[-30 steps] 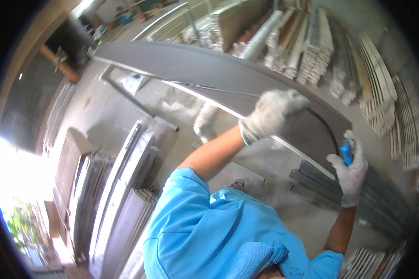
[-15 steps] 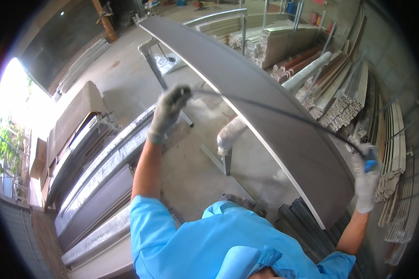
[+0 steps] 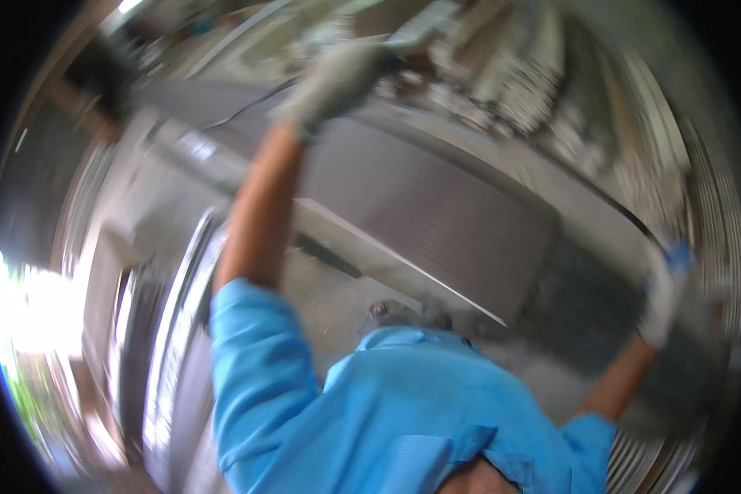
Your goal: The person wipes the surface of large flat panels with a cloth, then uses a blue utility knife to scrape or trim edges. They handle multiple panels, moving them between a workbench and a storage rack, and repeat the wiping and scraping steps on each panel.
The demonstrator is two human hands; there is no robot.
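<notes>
A long, flat grey-brown panel (image 3: 436, 214) with a pale edge lies in front of me, slanting from far left to near right. My left hand (image 3: 337, 82), in a light work glove, is raised over its far side, closed around a black hose or cord (image 3: 605, 195). A thin length of it trails left of that hand over the panel. The black line runs on to my gloved right hand (image 3: 660, 296), off the panel's right end. That hand is closed on a small blue object (image 3: 680, 257) at the line's end; motion blur hides its exact kind.
Stacks of pale profiles (image 3: 527, 90) stand beyond the panel. Film-wrapped long pieces (image 3: 181, 329) lie to my left, near a bright opening (image 3: 37, 313). A dark stretch of stacked material or floor (image 3: 601, 305), blurred, lies right of the panel's near end.
My view has turned, so the panel sits lower and further left. My left hand has swung forward and right, over the panel's far side. The right hand is slightly further right, still gripping.
</notes>
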